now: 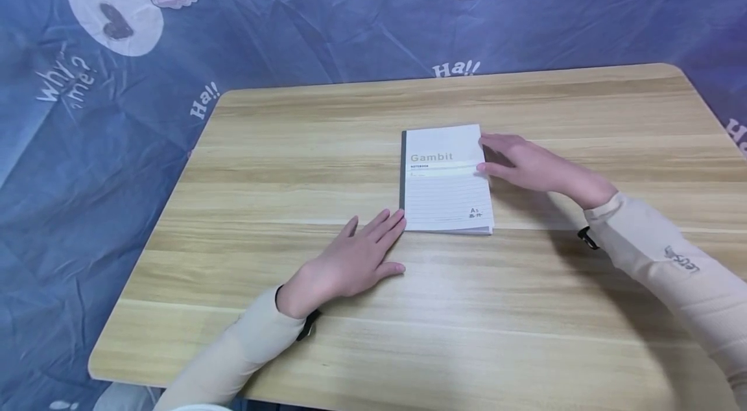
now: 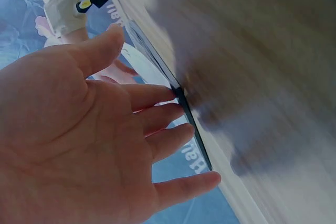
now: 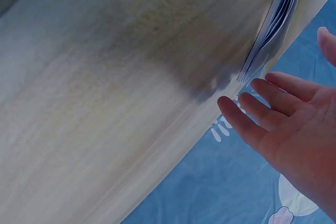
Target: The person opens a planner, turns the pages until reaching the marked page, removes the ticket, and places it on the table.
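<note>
A closed white notebook (image 1: 446,194) with a dark spine and "Gambit" printed on its cover lies in the middle of the table. My left hand (image 1: 356,262) is at its lower left corner, fingers straight and fingertips right at the spine (image 2: 194,124). On the other side, my right hand (image 1: 528,163) reaches the right edge with fingers extended and thumb apart, its tips by the upper half of the cover. The right wrist view shows the page edges (image 3: 275,24) slightly fanned near the fingertips of that hand (image 3: 299,124).
The wood-grain table (image 1: 262,158) has rounded corners and carries the notebook. Behind it and along its left side hangs a blue cloth (image 1: 280,15) with white lettering and cartoon patches. A white rounded edge (image 1: 201,407) shows at the bottom left.
</note>
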The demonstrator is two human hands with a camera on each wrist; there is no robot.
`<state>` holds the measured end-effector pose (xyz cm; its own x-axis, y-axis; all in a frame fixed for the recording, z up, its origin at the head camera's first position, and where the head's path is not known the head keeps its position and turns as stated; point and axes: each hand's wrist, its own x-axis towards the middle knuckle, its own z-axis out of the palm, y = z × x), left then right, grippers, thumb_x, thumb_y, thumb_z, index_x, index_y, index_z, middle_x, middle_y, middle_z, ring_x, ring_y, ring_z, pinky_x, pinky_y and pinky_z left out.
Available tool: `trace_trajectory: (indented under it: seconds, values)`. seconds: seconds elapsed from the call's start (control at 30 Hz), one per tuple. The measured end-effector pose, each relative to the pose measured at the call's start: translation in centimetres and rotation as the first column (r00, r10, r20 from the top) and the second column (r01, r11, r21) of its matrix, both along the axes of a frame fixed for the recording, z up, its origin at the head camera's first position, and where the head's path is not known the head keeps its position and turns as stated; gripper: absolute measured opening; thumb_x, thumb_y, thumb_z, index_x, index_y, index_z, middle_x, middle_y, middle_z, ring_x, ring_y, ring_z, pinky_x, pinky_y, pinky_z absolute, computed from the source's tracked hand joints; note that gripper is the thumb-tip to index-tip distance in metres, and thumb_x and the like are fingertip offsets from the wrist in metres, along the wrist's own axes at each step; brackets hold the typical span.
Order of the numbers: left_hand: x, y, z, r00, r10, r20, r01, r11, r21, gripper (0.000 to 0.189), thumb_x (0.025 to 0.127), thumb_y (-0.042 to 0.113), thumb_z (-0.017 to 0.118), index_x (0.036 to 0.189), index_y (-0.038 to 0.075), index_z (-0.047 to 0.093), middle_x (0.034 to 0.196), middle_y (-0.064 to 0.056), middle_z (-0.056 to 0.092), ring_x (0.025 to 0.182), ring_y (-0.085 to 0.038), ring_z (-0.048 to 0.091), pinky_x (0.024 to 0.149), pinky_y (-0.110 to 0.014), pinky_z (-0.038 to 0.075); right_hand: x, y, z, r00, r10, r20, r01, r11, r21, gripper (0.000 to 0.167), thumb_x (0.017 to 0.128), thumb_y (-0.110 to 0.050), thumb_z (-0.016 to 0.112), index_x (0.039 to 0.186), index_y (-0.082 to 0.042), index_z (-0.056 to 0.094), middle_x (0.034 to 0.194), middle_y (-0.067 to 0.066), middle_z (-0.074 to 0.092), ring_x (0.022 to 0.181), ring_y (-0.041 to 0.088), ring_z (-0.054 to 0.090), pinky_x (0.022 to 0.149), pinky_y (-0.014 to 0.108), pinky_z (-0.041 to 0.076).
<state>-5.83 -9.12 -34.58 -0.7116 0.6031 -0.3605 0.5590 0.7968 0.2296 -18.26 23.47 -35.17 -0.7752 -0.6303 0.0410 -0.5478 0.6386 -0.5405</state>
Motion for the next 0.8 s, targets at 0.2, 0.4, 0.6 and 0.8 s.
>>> trace_trajectory:
  seconds: [0.2,0.4,0.6,0.8]
  values:
    - [0.4,0.0,0.1,1.000,0.007,-0.001,-0.007,1.000,0.015,0.074,0.101,0.053,0.042,0.158,0.012,0.018,0.164,0.000,0.009,0.149,-0.019,0.007,0.116,-0.060,0.012,0.3,0.0,0.6,0.997,-0.057,0.057,0.057,0.998,0.003,0.061,0.100,-0.022,0.059,0.144,0.013,0.036,0.147,0.033,0.036,0.139,0.046,0.029,0.114,0.055,0.022]
    - [0.5,-0.1,-0.2,1.000,0.010,0.003,-0.010,1.000,0.007,0.075,0.101,0.054,0.041,0.158,0.013,0.016,0.164,0.001,0.006,0.149,-0.018,0.005,0.116,-0.059,0.012,0.8,-0.4,1.4,0.980,-0.134,0.144,0.147,0.986,-0.082,0.066,0.102,-0.028,0.054,0.153,0.004,0.025,0.157,0.025,0.024,0.137,0.048,0.032,0.110,0.059,0.027]
    - [0.3,-0.9,-0.5,0.999,0.040,0.001,-0.040,0.998,0.039,0.077,0.100,0.056,0.041,0.159,0.015,0.012,0.164,0.004,0.003,0.149,-0.015,0.001,0.116,-0.057,0.010,1.7,-2.2,2.4,0.965,-0.168,0.204,0.218,0.942,-0.254,0.062,0.104,-0.028,0.050,0.157,-0.012,0.023,0.160,0.011,0.024,0.128,0.045,0.047,0.106,0.057,0.035]
    - [-0.1,-2.5,0.2,0.993,0.100,-0.065,-0.092,0.989,0.115,0.076,0.101,0.053,0.042,0.158,0.016,0.008,0.164,0.003,0.000,0.149,-0.014,-0.001,0.117,-0.056,0.007,2.2,-4.8,2.3,0.981,-0.066,0.184,0.140,0.893,-0.428,0.056,0.105,-0.021,0.047,0.157,-0.015,0.026,0.157,0.012,0.032,0.142,0.030,0.030,0.110,0.054,0.030]
